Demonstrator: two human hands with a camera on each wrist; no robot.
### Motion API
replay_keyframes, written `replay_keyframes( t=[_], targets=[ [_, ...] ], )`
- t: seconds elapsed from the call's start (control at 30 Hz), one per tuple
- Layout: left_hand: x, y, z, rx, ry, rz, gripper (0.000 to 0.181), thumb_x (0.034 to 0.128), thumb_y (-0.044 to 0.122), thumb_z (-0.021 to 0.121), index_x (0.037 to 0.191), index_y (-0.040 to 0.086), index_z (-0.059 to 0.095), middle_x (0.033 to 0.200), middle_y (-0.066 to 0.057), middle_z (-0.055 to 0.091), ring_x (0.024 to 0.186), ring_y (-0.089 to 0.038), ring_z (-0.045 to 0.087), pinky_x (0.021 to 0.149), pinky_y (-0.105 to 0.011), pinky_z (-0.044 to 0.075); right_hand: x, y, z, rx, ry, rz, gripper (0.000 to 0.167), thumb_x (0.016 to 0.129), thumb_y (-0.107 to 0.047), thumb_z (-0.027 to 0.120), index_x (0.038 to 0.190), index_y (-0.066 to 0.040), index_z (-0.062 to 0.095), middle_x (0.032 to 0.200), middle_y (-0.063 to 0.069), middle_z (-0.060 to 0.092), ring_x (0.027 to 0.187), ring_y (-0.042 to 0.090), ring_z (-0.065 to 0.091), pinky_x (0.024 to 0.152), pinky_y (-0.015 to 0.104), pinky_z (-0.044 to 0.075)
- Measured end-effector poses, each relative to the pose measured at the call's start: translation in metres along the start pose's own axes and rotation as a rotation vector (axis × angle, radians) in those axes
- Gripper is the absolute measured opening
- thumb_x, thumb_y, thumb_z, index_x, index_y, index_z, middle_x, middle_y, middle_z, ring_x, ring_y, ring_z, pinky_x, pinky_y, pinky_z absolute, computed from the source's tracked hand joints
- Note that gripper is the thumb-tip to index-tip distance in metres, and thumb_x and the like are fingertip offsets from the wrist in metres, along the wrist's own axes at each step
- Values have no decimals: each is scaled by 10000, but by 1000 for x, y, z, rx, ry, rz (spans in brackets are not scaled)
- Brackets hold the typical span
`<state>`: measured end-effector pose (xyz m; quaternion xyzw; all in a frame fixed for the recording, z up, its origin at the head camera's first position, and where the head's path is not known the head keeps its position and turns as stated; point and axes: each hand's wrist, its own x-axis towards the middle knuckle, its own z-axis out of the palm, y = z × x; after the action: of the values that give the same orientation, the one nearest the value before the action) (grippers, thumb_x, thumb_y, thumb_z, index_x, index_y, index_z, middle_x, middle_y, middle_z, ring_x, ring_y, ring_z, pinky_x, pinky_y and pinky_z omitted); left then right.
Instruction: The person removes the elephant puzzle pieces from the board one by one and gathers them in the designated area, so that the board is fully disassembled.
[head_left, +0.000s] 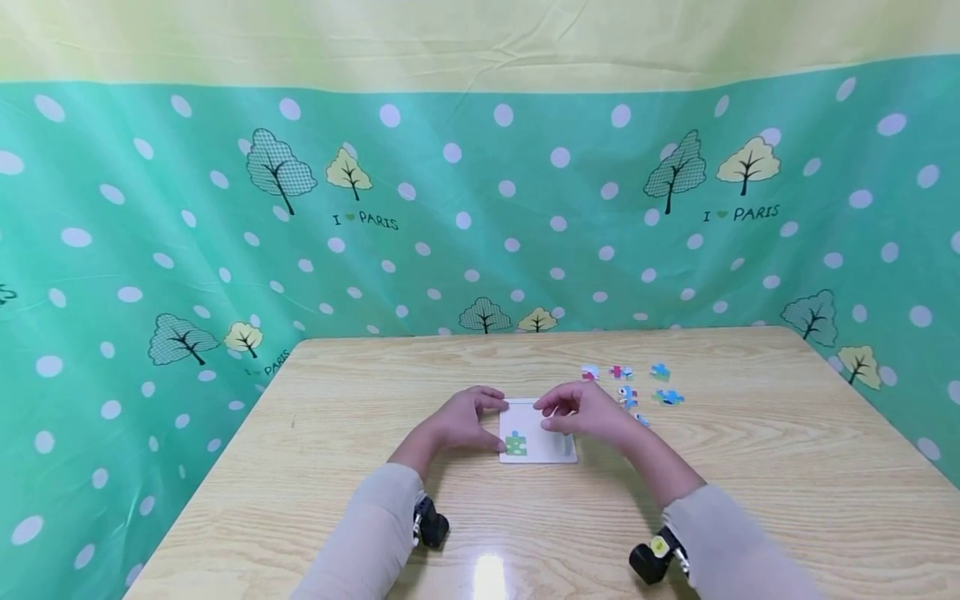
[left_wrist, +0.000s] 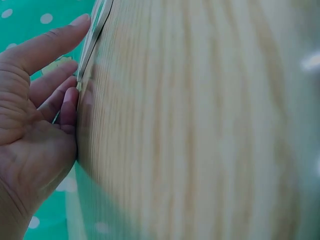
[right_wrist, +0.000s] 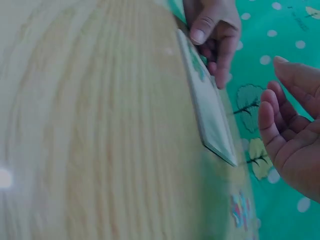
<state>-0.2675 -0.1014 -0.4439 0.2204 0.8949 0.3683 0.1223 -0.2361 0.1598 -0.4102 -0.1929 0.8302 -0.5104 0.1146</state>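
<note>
A white square board lies on the table between both hands. On its near-left corner sits a green jigsaw piece with pale spots and a blue tab. My left hand rests at the board's left edge, thumb by the near corner and fingers by the far one. Over the board's right side hovers my right hand, its fingers loosely bent. In the right wrist view, that right hand shows a gap between thumb and fingers, with nothing seen in it. The left wrist view shows the left palm and fingers beside the board's edge.
Several loose jigsaw pieces lie beyond and right of the board, among them a red and white piece and a blue and green piece. The wooden table meets a green dotted curtain at its far side.
</note>
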Motion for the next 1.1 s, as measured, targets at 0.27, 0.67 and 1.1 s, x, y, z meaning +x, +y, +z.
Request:
replay_keyframes(
  t=[0.27, 0.67, 1.1],
  targets=[
    [0, -2, 1, -34, -9, 16, 661, 733, 136, 945, 1334, 36, 686, 1465, -91, 559, 1404, -340, 460, 1202, -497, 312, 13, 6, 24, -43, -105, 43, 246, 897, -30, 783, 1138, -1, 746, 956, 38, 687, 837, 172, 609, 722, 310, 549],
    [-2, -1, -1, -8, 2, 32, 652, 735, 124, 946, 1325, 21, 688, 1439, -104, 575, 1389, -339, 475, 1195, -491, 326, 22, 4, 36, -175, -132, 3, 280, 818, 53, 811, 1092, 12, 765, 886, 30, 643, 804, 132, 544, 716, 245, 482],
    [2, -1, -1, -45, -2, 19, 649, 739, 122, 945, 1328, 27, 689, 1449, -94, 567, 1402, -334, 460, 1207, -488, 304, 21, 2, 36, -188, -122, 13, 265, 815, 60, 812, 1069, 4, 761, 870, 33, 619, 785, 142, 521, 691, 239, 460]
  ],
)
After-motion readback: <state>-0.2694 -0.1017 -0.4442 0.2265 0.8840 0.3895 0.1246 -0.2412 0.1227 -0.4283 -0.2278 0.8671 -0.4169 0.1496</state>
